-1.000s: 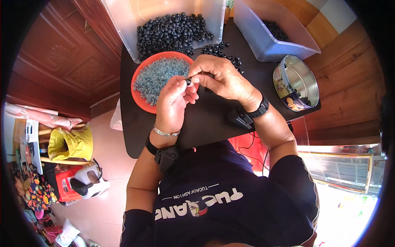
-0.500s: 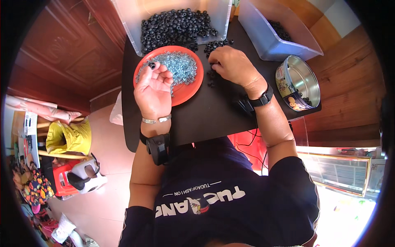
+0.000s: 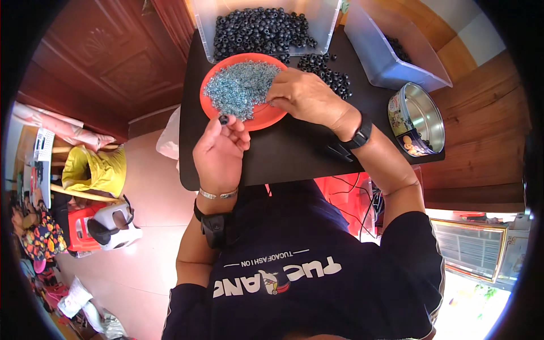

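Bare black tabletop (image 3: 294,150) lower centre lies open; orange plate (image 3: 266,118), clear bin (image 3: 205,25) and round tin (image 3: 416,119) crowd the upper frame.

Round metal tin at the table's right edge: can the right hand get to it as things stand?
Probably yes. The right hand rests at the orange plate, and only bare black tabletop lies between it and the open tin.

**One head camera, looking straight down**

I have a single view, from a fisheye camera worn on the person's head. It faces steeply downward over their chest and forearms onto a black table (image 3: 294,153) close below. The table's far edge sits at the top of the picture. Straight lines bow toward the dark round rim. Floor shows at left, wooden boards at right.
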Demonstrator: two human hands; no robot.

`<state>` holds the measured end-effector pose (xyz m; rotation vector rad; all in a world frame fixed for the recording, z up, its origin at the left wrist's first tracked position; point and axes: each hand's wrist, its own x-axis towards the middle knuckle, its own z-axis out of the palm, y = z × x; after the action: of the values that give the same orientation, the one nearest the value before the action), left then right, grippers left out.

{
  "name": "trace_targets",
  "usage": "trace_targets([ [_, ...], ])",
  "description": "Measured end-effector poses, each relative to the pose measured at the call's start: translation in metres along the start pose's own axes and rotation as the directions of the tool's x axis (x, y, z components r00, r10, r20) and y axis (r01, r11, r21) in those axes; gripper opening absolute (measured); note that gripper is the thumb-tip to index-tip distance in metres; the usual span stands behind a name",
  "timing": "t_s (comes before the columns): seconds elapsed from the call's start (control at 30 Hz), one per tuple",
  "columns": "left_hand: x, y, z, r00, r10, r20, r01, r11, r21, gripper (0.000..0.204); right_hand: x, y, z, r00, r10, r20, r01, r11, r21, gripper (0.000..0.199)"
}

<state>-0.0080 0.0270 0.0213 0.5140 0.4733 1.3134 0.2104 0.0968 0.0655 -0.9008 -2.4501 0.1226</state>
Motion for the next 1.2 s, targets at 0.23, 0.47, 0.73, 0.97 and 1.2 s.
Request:
trace_targets([
  [0.23,-0.012,-0.010,-0.008,0.996,-0.061,-0.061,0.062,0.998,0.006,0.025,0.020,0.001,0.021,0.981,-0.126,0.145,0.153,0.968,-0.199,0.002],
  [0.47,-0.017,-0.011,-0.014,0.994,-0.107,-0.031,0.106,0.994,-0.033,0.024,0.025,-0.004,0.028,0.978,-0.062,0.201,0.127,0.935,-0.331,0.005],
  [0.73,-0.014,-0.008,-0.003,0.993,-0.119,-0.017,0.120,0.992,0.040,0.024,0.023,-0.002,-0.001,0.885,0.412,0.217,-0.433,0.558,0.708,0.015],
  [0.97,0.005,-0.011,0.016,0.989,-0.105,0.107,0.099,0.993,0.057,0.025,0.008,-0.007,-0.004,0.830,0.437,0.347,-0.392,0.014,0.920,0.019],
  [1.2,0.011,-0.017,0.025,0.983,-0.098,0.156,0.088,0.994,0.068,0.023,0.001,-0.025,-0.005,0.853,0.384,0.352,-0.402,0.054,0.914,0.017],
])
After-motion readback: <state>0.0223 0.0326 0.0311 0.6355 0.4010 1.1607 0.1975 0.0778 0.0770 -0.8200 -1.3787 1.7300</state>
